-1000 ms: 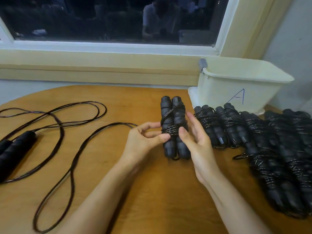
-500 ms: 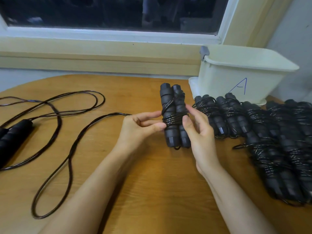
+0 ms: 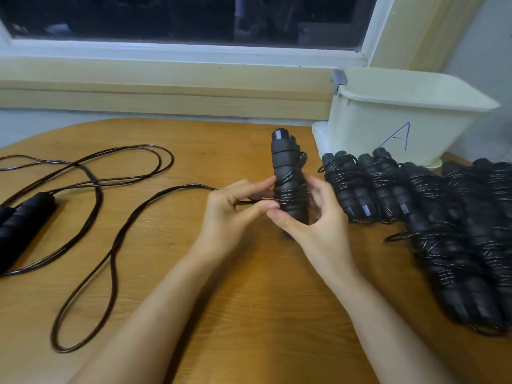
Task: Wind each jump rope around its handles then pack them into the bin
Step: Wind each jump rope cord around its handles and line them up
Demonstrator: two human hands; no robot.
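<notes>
1. Just the one camera here, head-worn, looking forward and down along both forearms onto the table [image 3: 263, 328].
2. It's pretty close in: left hand [image 3: 235, 214] and right hand [image 3: 318, 228], both gripping the jump rope [image 3: 288, 187], sit about mid-frame.
3. Straight past the grip, the window [image 3: 166, 18] runs along the top edge.
4. Wide lens, so right of the grip you get the bin [image 3: 374, 126], and far left of it the unwound rope [image 3: 25, 217] at the frame edge.
</notes>
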